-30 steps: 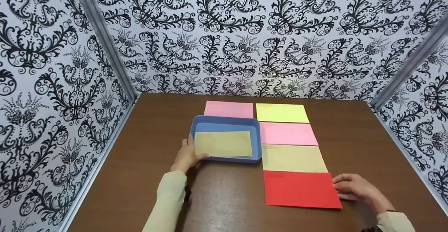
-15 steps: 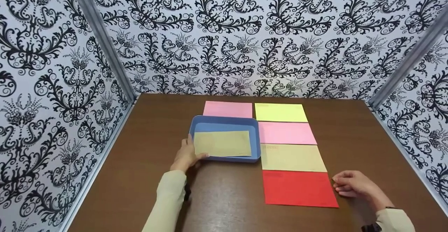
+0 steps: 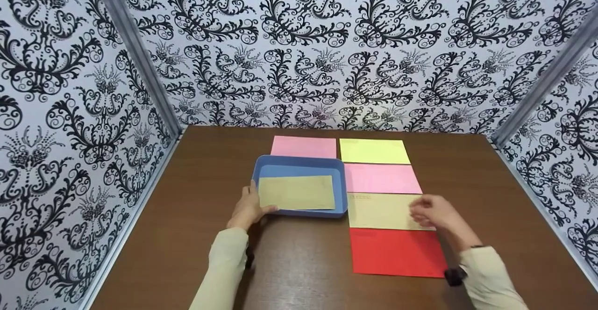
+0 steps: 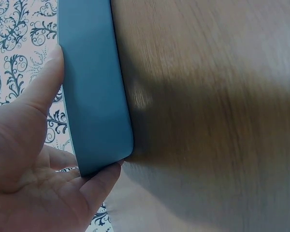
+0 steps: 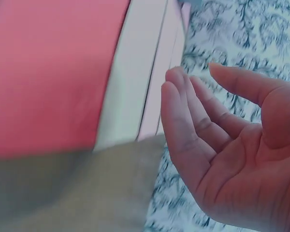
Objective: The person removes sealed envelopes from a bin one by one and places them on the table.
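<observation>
My left hand (image 3: pixel 246 208) grips the blue tray (image 3: pixel 299 160) at its near left corner, thumb along the rim and fingers around the outer wall. In the left wrist view, the fingers (image 4: pixel 104 186) reach under the tray's corner. A tan envelope (image 3: pixel 296 192) lies inside the tray. My right hand (image 3: pixel 434 214) hovers over the right end of a beige envelope (image 3: pixel 383 211), holding nothing. Its fingers are bent loosely, thumb apart from them in the right wrist view. Nearest me lies a red envelope (image 3: pixel 395 253), just below the beige one.
A pink envelope (image 3: pixel 383 178) and a yellow envelope (image 3: pixel 374 151) continue the right column toward the back. Another pink envelope (image 3: pixel 303 146) shows behind the tray, partly hidden by it. Patterned walls (image 3: pixel 308 67) enclose the brown table (image 3: pixel 196 169).
My right hand has left the red envelope's right edge and moved up and leftward over the beige envelope. The red envelope's right edge has settled lower. My left hand stays on the tray.
</observation>
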Demonstrator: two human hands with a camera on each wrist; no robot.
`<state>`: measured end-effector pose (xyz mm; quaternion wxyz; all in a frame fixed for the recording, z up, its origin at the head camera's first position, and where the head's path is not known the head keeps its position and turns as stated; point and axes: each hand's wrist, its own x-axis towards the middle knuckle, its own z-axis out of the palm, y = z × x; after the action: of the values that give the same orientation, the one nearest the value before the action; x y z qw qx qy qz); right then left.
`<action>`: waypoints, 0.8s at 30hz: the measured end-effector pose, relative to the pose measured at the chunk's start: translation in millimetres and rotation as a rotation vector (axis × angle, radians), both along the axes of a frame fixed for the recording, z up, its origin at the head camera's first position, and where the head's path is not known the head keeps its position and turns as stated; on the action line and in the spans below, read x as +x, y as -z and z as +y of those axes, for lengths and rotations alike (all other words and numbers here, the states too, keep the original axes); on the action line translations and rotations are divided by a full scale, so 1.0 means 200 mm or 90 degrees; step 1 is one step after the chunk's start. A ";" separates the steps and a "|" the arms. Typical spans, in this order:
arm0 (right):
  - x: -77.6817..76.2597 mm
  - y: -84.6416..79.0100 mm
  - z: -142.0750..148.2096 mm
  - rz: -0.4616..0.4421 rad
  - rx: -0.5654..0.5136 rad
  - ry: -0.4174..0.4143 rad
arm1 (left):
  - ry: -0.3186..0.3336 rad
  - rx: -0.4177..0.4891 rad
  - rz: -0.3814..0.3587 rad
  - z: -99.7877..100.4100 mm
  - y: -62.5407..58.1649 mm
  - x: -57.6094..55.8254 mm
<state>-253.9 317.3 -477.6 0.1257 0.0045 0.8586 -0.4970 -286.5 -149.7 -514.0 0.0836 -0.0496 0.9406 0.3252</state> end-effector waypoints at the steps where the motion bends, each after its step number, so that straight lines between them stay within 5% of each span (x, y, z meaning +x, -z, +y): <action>1: -0.02 0.00 -0.04 0.015 0.014 -0.004 | 0.000 0.001 0.001 0.00 0.00 0.00; 12: -0.13 -0.01 -0.42 0.185 0.153 -0.008 | 0.006 -0.001 0.014 -0.01 -0.01 0.01; 24: -0.17 0.05 -0.74 0.157 0.201 -0.048 | 0.005 -0.023 0.010 0.00 -0.01 0.01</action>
<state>-287.4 169.6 -488.2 0.0361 -0.0689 0.9343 -0.3478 -284.8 -149.8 -511.6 0.0762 -0.0446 0.9472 0.3084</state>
